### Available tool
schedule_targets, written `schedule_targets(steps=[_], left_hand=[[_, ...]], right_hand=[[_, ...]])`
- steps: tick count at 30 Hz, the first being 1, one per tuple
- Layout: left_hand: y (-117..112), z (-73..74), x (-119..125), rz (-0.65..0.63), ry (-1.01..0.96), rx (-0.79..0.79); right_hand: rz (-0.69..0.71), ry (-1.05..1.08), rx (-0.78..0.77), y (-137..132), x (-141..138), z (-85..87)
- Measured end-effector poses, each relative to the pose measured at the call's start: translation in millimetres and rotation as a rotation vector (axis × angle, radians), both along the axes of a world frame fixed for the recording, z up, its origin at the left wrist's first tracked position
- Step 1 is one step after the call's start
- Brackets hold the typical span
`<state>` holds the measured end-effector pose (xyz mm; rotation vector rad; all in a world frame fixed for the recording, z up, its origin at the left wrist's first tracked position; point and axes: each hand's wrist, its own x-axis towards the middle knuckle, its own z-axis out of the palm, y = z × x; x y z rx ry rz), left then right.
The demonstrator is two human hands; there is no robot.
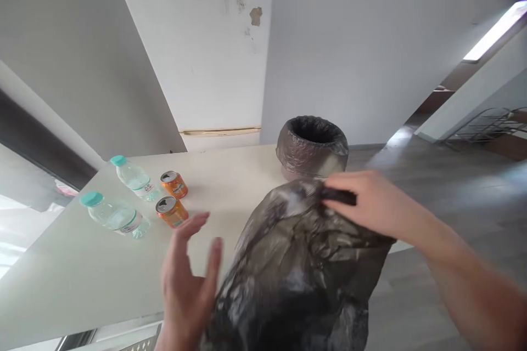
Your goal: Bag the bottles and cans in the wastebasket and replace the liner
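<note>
A large black plastic garbage bag [296, 263] hangs in front of me, crumpled and shiny. My right hand [358, 197] is closed on its top edge, with a dark fold of plastic showing between the fingers. To the left of the bag, my left hand [187, 279] is raised with thumb and fingers apart, holding nothing. Just beyond its fingertips stand two orange drink cans, a nearer can [172, 211] and a farther can [174, 184]. What the bag contains, if anything, is hidden.
Two clear plastic bottles with teal caps, one nearer bottle [115, 215] and one farther bottle [134, 178], are at the left of the white table [222, 175]. A bin [310, 145] lined with dark plastic stands at the table's far right. Behind is a white refrigerator [201, 55].
</note>
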<state>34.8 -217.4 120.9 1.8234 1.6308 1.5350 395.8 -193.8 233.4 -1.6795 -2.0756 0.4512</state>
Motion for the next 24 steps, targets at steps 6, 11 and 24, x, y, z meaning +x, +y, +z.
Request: schedule_targets(steps=[6, 11, 24], left_hand=[[39.7, 62.4, 57.4, -0.803, -0.217, -0.298], [65.0, 40.7, 87.3, -1.180, -0.743, -0.528], [55.4, 4.8, 52.5, -1.165, -0.304, -0.725]], right_hand=[[0.700, -0.058, -0.323, 23.4, -90.4, 47.1], [0.750, -0.128, -0.441, 65.9, -117.9, 68.0], [0.359, 0.242, -0.323, 99.2, -57.1, 68.7]])
